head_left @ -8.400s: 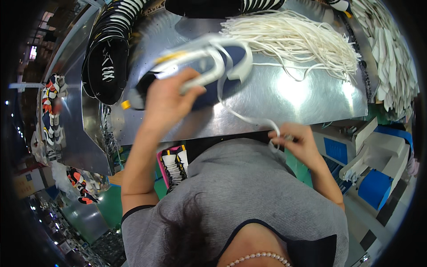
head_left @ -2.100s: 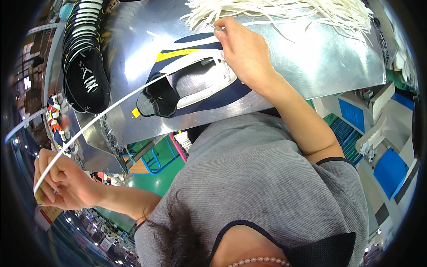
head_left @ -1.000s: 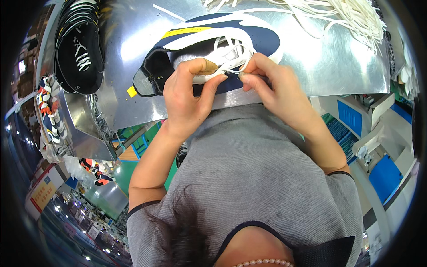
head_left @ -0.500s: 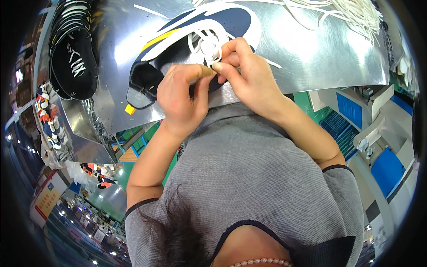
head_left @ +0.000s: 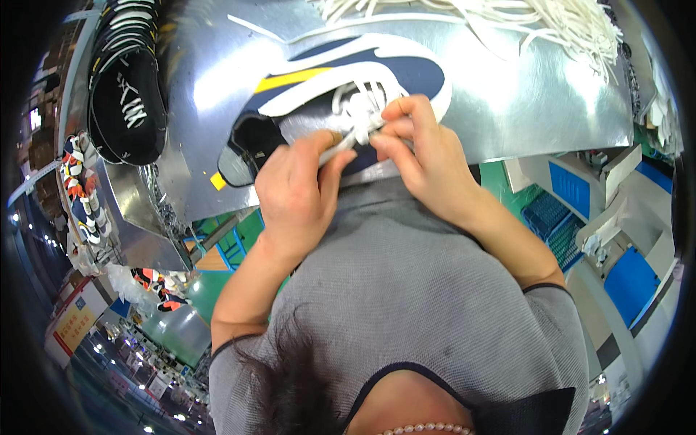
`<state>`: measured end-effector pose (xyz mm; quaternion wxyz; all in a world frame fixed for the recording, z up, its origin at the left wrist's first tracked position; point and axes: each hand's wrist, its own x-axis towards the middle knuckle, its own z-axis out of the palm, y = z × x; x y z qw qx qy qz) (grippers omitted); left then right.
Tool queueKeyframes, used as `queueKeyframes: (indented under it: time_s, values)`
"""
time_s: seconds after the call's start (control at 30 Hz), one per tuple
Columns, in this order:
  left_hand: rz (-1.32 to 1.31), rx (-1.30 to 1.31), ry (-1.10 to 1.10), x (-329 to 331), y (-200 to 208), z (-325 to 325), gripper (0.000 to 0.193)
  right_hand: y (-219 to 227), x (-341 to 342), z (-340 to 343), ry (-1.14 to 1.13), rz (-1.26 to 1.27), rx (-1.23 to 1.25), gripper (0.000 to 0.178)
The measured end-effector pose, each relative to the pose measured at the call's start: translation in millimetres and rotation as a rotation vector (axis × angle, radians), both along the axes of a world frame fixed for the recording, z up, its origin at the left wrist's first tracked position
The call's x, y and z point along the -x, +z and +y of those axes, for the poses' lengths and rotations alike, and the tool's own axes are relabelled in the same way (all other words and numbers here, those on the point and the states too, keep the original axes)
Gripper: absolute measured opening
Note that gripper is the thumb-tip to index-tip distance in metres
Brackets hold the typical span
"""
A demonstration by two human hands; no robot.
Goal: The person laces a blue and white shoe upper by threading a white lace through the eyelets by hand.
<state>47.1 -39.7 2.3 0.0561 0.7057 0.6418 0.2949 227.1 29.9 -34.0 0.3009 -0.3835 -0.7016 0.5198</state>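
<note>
The bench carries a shoe; left hand and right hand pinch lace over it, perhaps for tension.

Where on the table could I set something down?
The widest bare patch of table lies right of the navy shoe, nearer than the white lace pile; a narrower strip separates that shoe from the black shoes. The left hand and right hand crowd the lacing.

Way open right of shoe; lace pile blocks beyond.
</note>
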Motion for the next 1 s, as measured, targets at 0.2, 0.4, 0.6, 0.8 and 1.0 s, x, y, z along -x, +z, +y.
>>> queueKeyframes:
  time_s: [0.2,0.4,0.6,0.8,1.0]
  values:
    - [0.02,-0.026,-0.201,-1.9,6.2,13.9,0.029,14.9,4.3,-6.4,-0.051,-0.155,-0.239,0.024]
    - [0.017,-0.151,-0.371,-1.1,-8.2,21.0,0.022,3.5,16.4,-7.1,-0.13,-0.166,-0.274,0.023]
    - [0.03,-0.168,-0.314,9.4,-9.8,1.4,0.028,47.6,-56.3,27.5,-0.043,-0.062,0.194,0.017]
    - [0.137,-0.256,-0.39,11.0,-6.2,0.1,0.023,61.7,17.8,59.9,0.547,-0.219,-0.286,0.021]
    - [0.107,-0.312,-0.39,16.6,-13.4,-5.7,0.021,56.3,15.4,53.1,0.562,-0.348,-0.11,0.023]
